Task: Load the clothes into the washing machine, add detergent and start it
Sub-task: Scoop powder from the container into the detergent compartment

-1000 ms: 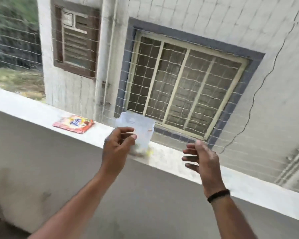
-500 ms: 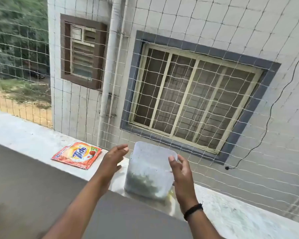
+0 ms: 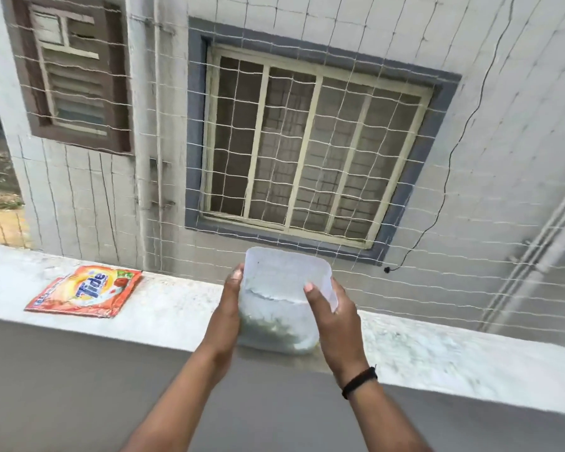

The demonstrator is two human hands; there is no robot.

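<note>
Two hands clasped the upright plastic tub (image 3: pixel 284 298) on the ledge (image 3: pixel 163 308).
Left hand (image 3: pixel 225 314) and right hand (image 3: pixel 335 318) gripped opposite walls, fingers curled round; detergent sachet (image 3: pixel 85 291) lay flat, well left of the grip.

A white ledge (image 3: pixel 163 308) ran across the view. Behind it hung a string net (image 3: pixel 470 177). Beyond the net stood a pale wall with a barred window (image 3: pixel 310 158), a brown shuttered window (image 3: pixel 72 76), a drainpipe (image 3: pixel 141 132) and a dangling black cable (image 3: pixel 437 197).

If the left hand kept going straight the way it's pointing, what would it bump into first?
Probably the net beyond the ledge; the left hand already holds the plastic tub. Depth is unclear.
</note>
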